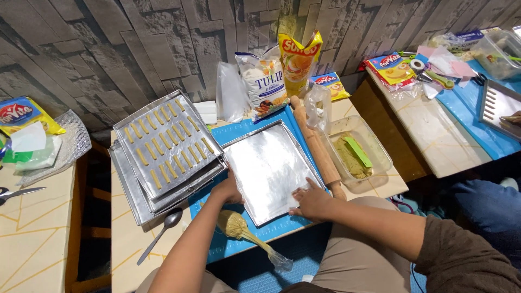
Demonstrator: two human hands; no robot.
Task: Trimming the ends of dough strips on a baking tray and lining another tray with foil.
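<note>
Empty baking tray (268,169), silver and rectangular, lies flat on a blue mat (239,133) at the middle of a low table (127,239). Left hand (228,190) rests on the tray's near-left edge, fingers curled against the rim; whether it grips the rim cannot be told. Right hand (312,202) presses at the near-right corner, fingers spread flat, holding nothing.

Immediately left of the tray sits a stack of trays (163,154); the top one carries rows of short dough strips (163,144). A metal spoon (161,232) lies on the table in front of that stack. A filled piping bag (244,233) lies on the mat's near edge between the two forearms, its twisted tail pointing toward the person.

A wooden rolling pin (316,146) runs along the tray's right side, just beside it. Beyond the pin stands a clear plastic container (358,154) holding dough and a green scraper (358,152). Several food packets (282,73) lean against the wall behind the tray.

At the far right, a second table with a blue cover (461,116) bears another tray (499,106), where another person's hand (513,118) shows at the frame edge.
</note>
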